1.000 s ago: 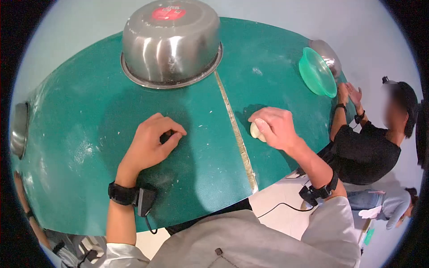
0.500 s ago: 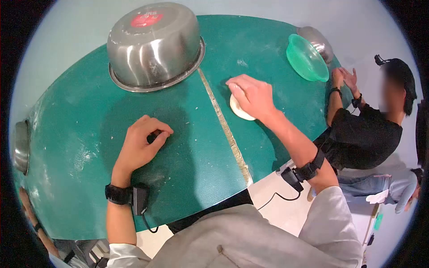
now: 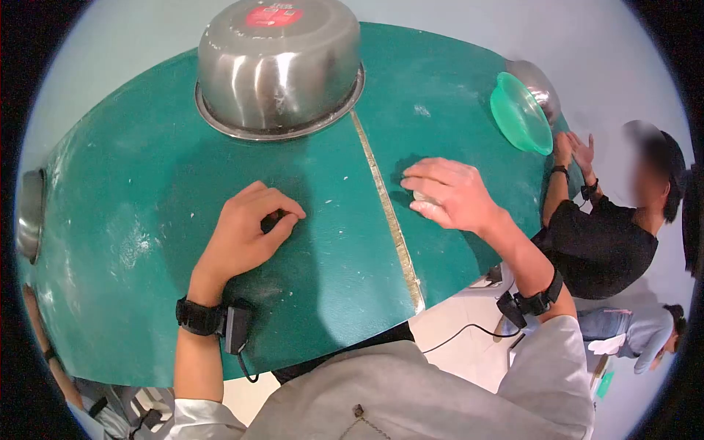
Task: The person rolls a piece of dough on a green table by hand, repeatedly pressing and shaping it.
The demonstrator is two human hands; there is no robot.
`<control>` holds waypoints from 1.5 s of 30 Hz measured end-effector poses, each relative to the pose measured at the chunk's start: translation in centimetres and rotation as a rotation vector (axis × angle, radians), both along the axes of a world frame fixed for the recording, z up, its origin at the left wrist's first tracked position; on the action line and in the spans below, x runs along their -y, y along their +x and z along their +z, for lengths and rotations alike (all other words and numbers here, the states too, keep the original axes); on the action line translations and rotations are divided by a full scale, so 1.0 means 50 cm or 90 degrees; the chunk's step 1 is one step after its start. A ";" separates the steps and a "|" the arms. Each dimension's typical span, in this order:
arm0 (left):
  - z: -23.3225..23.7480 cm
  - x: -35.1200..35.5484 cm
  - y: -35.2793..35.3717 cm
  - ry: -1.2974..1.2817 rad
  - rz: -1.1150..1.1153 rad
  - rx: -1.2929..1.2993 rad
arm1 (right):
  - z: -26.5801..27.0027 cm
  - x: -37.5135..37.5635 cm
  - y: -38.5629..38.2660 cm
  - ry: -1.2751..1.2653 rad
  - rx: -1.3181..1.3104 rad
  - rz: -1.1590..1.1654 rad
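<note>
My right hand (image 3: 455,196) is curled over a pale piece of dough (image 3: 421,196) on the green table (image 3: 293,323), to the right of the seam strip. Only a small bit of the dough shows between thumb and fingers; the palm hides the rest. On the left side of the strip, my left hand (image 3: 253,227) is held loosely curled, thumb tip against the index finger, with nothing visible in it. Both wrists wear black straps with small boxes and cables.
An upturned steel basin (image 3: 282,81) stands at the back. A green plastic bowl (image 3: 522,114) and a steel bowl (image 3: 539,88) are at the far right, near a person in black (image 3: 601,242). Another steel bowl (image 3: 31,216) sits at the left edge. White flour-like marks dust the table.
My right hand has turned and its fingers now curl around the dough, which showed as a flat round disc beneath it before. The view has shifted slightly; my left hand keeps its curled shape.
</note>
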State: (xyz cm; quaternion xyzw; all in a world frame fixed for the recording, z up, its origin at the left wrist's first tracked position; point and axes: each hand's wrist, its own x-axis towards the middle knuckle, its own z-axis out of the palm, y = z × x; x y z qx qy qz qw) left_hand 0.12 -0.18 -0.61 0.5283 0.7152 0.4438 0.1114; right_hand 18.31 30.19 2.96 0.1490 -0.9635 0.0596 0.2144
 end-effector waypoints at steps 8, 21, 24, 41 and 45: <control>0.009 -0.009 0.002 -0.009 0.001 0.006 | -0.057 -0.081 -0.093 -0.125 0.034 -0.205; 0.005 0.000 0.003 0.004 0.002 0.004 | -0.038 -0.093 0.022 -0.427 -0.062 -0.459; 0.004 0.000 0.003 -0.020 0.004 -0.001 | -0.001 -0.092 0.074 -0.328 0.115 -0.519; 0.010 -0.011 0.002 -0.010 0.007 0.005 | -0.054 -0.094 -0.083 -0.182 0.057 -0.348; 0.015 -0.003 0.002 -0.039 0.009 -0.011 | -0.079 -0.093 -0.056 -0.230 -0.144 -0.392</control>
